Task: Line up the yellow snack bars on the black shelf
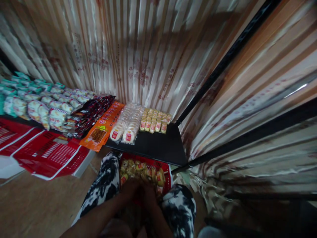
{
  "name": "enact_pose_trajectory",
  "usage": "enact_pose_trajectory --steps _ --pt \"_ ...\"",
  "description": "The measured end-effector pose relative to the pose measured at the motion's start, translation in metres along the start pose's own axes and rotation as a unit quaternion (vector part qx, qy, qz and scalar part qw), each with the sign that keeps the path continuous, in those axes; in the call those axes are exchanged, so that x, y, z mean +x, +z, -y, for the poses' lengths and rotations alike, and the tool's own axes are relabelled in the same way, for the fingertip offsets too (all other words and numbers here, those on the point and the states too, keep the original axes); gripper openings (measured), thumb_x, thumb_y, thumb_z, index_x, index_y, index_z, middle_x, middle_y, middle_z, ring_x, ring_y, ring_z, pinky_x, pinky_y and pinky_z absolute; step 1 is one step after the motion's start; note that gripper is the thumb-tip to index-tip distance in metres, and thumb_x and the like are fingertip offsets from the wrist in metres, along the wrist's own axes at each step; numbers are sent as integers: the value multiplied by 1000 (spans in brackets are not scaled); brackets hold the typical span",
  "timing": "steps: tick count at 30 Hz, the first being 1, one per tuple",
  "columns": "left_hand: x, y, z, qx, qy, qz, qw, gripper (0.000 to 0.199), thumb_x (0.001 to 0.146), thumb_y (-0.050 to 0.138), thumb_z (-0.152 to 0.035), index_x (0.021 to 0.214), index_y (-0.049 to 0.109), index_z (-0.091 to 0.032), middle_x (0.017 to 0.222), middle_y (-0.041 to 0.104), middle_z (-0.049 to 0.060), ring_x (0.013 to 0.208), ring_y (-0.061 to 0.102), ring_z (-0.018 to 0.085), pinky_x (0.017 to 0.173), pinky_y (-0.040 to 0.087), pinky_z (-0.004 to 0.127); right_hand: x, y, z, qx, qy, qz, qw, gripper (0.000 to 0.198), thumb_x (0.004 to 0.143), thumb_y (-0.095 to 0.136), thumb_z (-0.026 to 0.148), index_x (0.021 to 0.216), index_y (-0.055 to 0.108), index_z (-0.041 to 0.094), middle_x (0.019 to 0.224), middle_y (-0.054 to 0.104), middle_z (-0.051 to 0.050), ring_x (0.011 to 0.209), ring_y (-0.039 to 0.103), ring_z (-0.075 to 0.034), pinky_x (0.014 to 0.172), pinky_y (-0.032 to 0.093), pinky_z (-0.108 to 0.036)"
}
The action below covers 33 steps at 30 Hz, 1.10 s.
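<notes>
Between my knees stands a red box (167, 168) holding many small snack packs (135, 165) in clear and yellowish wrappers with red labels. My left hand (131, 187) and my right hand (148, 191) are close together over the near part of this box, at the packs. Both are dark and blurred, with their fingers hidden, so I cannot make out whether they hold anything. Just beyond the box, similar small packs (153, 122) stand in neat rows on a black shelf (158, 145).
Left of those rows lie round white packs (127, 127), an orange bag (99, 129), dark shiny packets (95, 110) and white-and-teal bags (47, 102). Red cartons (52, 152) sit below the shelf at left. Black poles (223, 66) and a striped sheet wall (148, 49) bound the back and right.
</notes>
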<state>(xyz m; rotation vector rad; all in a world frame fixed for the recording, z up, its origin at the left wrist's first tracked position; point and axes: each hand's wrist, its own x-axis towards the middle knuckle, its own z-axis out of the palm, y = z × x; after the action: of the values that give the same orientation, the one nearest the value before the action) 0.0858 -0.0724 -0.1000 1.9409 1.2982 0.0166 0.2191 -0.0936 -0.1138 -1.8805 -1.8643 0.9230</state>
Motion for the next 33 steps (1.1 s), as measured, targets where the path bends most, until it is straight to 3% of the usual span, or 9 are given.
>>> enact_pose_trajectory --steps 6,10,14,20,26,33 --pt "1 -6 -4 51 -40 -13 998 33 86 31 -17 102 60 -14 114 59 11 113 47 20 98 33 32 -6 1 -1 3 5 -15 1000 29 74 41 18 83 69 19 89 69 -8 88 60 -20 82 43 -32" --pt "2 -6 -1 33 -57 -36 997 27 84 36 -17 98 60 -14 109 60 12 109 50 20 94 35 30 -6 3 -7 44 9 -77 996 33 79 35 25 80 67 16 83 68 -10 81 61 -20 76 46 -32" --pt "1 -10 -4 -11 -79 -68 994 24 82 38 -15 95 59 -15 106 61 11 102 54 18 89 37 28 -2 8 -17 83 27 -142 986 37 79 33 27 89 67 16 92 69 -10 87 62 -20 82 47 -34" --pt "7 -31 -19 -121 -127 -150 973 18 77 40 -10 83 57 -14 89 62 8 87 57 17 80 40 26 2 7 -20 101 22 -160 982 41 75 35 25 105 63 15 107 65 -12 102 59 -21 92 45 -38" --pt "15 -52 -32 -277 -107 -163 941 12 68 47 -6 68 51 -17 63 55 -4 61 54 10 57 40 18 1 -17 -6 64 -40 -188 979 49 71 45 20 119 55 18 124 55 -10 118 48 -24 98 40 -41" --pt "21 -68 -47 -405 -86 -112 903 2 71 50 -19 71 51 -17 55 53 -5 46 51 7 42 32 17 -3 -56 5 30 -93 -238 966 33 79 47 29 107 63 23 121 56 -8 111 53 -23 94 43 -38"
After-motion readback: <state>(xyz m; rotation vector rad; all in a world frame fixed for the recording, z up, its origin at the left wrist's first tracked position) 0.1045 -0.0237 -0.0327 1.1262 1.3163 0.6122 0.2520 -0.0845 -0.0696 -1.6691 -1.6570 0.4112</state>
